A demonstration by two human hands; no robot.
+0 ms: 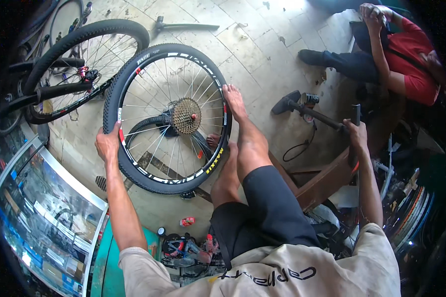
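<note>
While the left hand [108,144] steadies one side of the wheel [176,116], the right hand [358,134] controls the pump [318,117] at its upper end. The left fingers are closed over the tyre [113,101], with the thumb on the inner side near the rim and the other fingers mostly hidden; this hold appears intended to stop the wheel tipping or rolling. The right foot [236,103] overlaps the tyre's opposite edge and probably serves as a second support, though firm contact cannot be confirmed. The cassette [186,116] faces the wearer, which leaves the hub and spokes unobstructed on that side.

The right fingers are wrapped around the pump's handle [356,113], part of which projects beyond the fist. The pump's foot plate [286,102] is set on the floor [262,59], presumably for a stable footing; whether the barrel is upright or tilted cannot be determined. The hose [309,140] hangs in a loop below the barrel, well apart from the wheel.

Relative to the fingers, the wheel extends rightward from the left grip, its hub well apart from the thumb. The right fingers are clear of it, beyond the wearer's legs [254,143].
</note>
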